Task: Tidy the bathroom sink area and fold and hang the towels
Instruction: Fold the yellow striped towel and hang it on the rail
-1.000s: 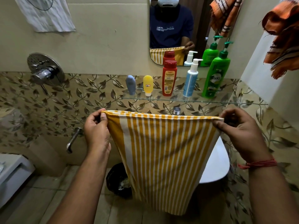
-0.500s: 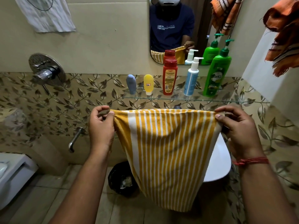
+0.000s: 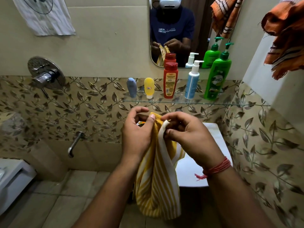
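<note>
A yellow-and-white striped towel (image 3: 156, 183) hangs folded lengthwise in front of the white sink (image 3: 213, 142). My left hand (image 3: 136, 134) pinches one top corner between thumb and fingers. My right hand (image 3: 189, 137), with a red thread on its wrist, pinches the other corner right beside it. The two corners meet just below the glass shelf (image 3: 230, 103). An orange striped towel (image 3: 286, 38) hangs at the upper right. A white cloth (image 3: 44, 17) hangs on the wall at the upper left.
The glass shelf carries a blue tube (image 3: 131, 88), a yellow tube (image 3: 149, 87), a red bottle (image 3: 170, 79), a white-blue pump bottle (image 3: 191, 81) and a green pump bottle (image 3: 217, 74). A mirror (image 3: 174, 30) is above. A shower valve (image 3: 45, 74) and spout (image 3: 74, 143) are left.
My hands have come together from wide apart, bringing the towel's two top corners to meet. The towel now hangs doubled and narrow instead of spread flat.
</note>
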Motion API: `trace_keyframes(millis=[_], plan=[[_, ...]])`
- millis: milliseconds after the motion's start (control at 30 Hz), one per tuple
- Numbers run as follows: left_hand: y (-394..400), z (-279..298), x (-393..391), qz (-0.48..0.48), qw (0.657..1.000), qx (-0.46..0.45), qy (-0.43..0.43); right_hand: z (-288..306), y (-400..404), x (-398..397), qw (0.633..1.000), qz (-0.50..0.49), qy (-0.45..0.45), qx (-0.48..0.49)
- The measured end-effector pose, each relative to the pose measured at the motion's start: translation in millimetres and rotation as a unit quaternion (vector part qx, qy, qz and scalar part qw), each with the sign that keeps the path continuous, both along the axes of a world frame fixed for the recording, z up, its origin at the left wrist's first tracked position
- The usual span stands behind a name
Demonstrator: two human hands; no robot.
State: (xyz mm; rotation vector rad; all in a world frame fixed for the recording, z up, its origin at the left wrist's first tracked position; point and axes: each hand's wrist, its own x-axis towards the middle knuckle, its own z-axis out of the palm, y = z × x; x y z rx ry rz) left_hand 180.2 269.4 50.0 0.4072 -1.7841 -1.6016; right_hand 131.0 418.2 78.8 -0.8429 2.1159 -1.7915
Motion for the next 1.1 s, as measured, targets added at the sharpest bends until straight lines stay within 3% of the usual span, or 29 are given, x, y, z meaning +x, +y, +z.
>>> trace_keyframes(millis=[67,133,200,600,867,933,1100], plan=[[5.2,2.7,3.9,-0.024,1.0,0.006,0.007,-0.5,-3.1,1.1,0.988,-0.047,0.134,0.061],[9.2,2.6,7.1,-0.046,0.999,0.016,0.01,-0.8,-5.3,2.2,0.953,-0.093,0.265,0.111],[10.5,0.5,8.7,-0.06,0.998,0.022,0.01,-0.5,-5.2,1.9,0.939,-0.102,0.302,0.126],[6.3,-5.6,21.7,-0.189,0.98,0.063,0.019,-5.7,-6.8,4.3,0.945,-0.126,0.287,0.095],[-0.3,-7.0,20.5,-0.177,0.983,0.041,0.032,-6.5,-3.6,4.9,0.978,-0.062,0.196,0.043],[0.9,-8.6,20.7,-0.154,0.987,0.034,0.026,-9.0,3.0,2.9,0.98,-0.015,0.186,0.064],[-10.6,-5.3,20.5,-0.048,0.996,0.048,0.058,-27.7,24.1,-4.8,0.96,0.074,0.143,0.227]])
